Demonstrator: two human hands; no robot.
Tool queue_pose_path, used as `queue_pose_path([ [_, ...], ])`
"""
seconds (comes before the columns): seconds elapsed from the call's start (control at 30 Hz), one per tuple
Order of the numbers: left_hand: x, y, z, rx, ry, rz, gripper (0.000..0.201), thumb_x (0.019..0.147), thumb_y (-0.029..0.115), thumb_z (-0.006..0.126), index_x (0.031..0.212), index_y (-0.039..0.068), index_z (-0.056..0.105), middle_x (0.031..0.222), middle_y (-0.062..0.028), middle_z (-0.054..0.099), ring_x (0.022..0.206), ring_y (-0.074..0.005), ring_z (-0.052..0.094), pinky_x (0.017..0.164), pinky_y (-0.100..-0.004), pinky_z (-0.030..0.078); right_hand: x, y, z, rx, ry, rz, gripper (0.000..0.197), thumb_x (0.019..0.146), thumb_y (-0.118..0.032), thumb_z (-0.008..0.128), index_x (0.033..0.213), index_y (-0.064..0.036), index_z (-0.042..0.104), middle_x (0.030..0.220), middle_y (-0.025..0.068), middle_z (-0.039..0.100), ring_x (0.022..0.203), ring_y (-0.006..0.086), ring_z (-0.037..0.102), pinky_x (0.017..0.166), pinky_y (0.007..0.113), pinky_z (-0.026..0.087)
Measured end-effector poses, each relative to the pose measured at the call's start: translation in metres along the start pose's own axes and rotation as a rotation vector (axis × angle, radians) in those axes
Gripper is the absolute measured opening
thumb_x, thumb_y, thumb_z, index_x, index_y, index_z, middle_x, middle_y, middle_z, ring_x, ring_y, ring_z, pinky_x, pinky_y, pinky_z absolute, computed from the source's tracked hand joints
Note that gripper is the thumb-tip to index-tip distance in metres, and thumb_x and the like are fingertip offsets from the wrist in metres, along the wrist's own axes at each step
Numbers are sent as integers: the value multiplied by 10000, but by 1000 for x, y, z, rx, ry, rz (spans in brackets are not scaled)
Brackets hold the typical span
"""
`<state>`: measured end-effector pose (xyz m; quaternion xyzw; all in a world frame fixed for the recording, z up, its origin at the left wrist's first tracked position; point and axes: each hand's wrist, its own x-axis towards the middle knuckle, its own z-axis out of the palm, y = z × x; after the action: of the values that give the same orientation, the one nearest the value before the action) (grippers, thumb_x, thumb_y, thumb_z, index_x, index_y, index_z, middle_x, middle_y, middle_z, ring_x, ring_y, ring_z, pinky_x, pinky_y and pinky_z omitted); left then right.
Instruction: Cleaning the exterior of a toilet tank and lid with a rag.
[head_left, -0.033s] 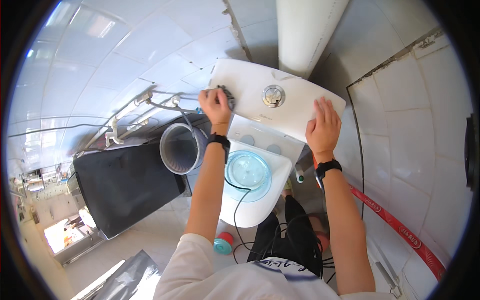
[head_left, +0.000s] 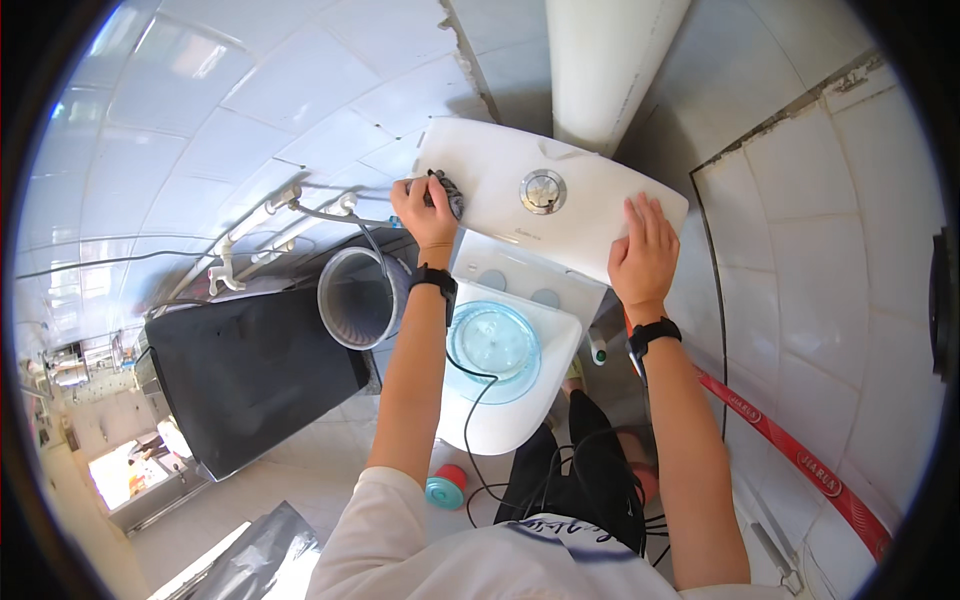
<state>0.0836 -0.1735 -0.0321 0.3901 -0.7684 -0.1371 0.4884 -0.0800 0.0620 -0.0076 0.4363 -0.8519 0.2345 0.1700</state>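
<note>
My left hand (head_left: 425,212) is closed on a crumpled dark grey cloth (head_left: 449,196), pressed on the left end of a white toilet tank lid (head_left: 590,215). Part of the cloth is hidden under the fingers, and its exact kind is hard to make out. Flat on the lid's right end rests my right hand (head_left: 645,252), fingers stretched out and holding nothing. Between the hands sits a round chrome flush button (head_left: 543,192). Below the tank, a clear light-blue basin (head_left: 493,350) stands on the white toilet seat cover (head_left: 500,430).
A grey bucket (head_left: 365,300) with a hose in it stands left of the toilet, beside a black-topped appliance (head_left: 255,375). Water pipes and a tap (head_left: 226,272) line the left wall. A thick white pipe (head_left: 610,70) rises behind the tank. On the right leans a red pole (head_left: 770,425).
My left hand and the cloth have shifted very slightly left on the lid. My right hand stays in place.
</note>
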Motion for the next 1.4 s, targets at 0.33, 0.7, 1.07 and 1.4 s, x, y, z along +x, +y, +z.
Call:
queue_pose_path([
  [0.33, -93, 126, 33, -76, -92, 95, 48, 669, 119, 605, 708, 95, 589, 796, -127, 480, 742, -304, 442, 652, -392, 316, -2, 1, -2, 2, 1, 15, 442, 740, -55, 485, 1179, -95, 516, 1261, 68, 494, 1187, 250, 447, 949, 400, 352],
  [0.7, -31, 33, 6, -66, -146, 185, 43, 701, 118, 576, 722, 88, 597, 808, -151, 503, 764, -322, 462, 665, -416, 334, -2, 1, -3, -29, -13, -21, 454, 753, -62, 486, 1205, -102, 509, 1288, 78, 482, 1197, 263, 442, 964, 395, 343],
  [1.07, -40, 78, 18, 33, -169, 65, 45, 721, 143, 629, 716, 100, 617, 806, -125, 500, 760, -309, 472, 628, -425, 348, -4, 3, 1, 6, 35, -29, 428, 752, -67, 502, 1179, -84, 521, 1245, 94, 513, 1176, 267, 458, 946, 397, 353],
  [1.4, -89, 159, 27, -798, -365, -519, 432, 806, 139, 566, 1180, -15, 413, 1080, -140, 452, 1003, -252, 431, 924, -353, 326, -12, -18, -28, 808, -154, 2, 359, 858, -102, 484, 1206, -17, 480, 1213, 161, 511, 1128, 345, 467, 951, 396, 365],
])
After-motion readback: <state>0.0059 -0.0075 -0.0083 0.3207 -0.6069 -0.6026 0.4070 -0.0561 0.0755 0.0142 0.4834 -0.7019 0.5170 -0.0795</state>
